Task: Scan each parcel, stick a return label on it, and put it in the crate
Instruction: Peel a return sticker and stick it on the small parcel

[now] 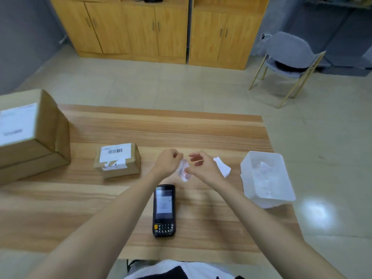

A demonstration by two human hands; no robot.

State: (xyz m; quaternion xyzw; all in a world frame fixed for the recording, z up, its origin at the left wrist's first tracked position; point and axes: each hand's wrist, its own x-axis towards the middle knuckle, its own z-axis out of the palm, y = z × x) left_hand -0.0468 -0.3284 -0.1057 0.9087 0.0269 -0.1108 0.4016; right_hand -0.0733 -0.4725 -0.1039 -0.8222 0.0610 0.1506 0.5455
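Peeling looks to be the step in hand: our left hand (167, 163) and right hand (204, 168) meet above the bench (201, 129), with a small white return label (184, 171) held between them, clear of the surface. The left fingers are curled and pinch the label's upper edge. The right thumb and forefinger pinch its lower part, while the other right fingers fan loosely upward. Blur hides whether the backing is parted at all. To do it well, we judge we should work one corner loose, then draw the backing away slowly, holding the sticky face off our skin and off itself, since paper this thin likely curls. The small parcel (117, 160) sits to the left, near our left hand, barcode sheet up. We should pick a bare brown patch so the barcode remains readable. The scanner (164, 210) lies face up just nearer to us. Spare labels (222, 168) rest beside the right hand, and the white tub (267, 178) at the bench's right edge could take the backing.
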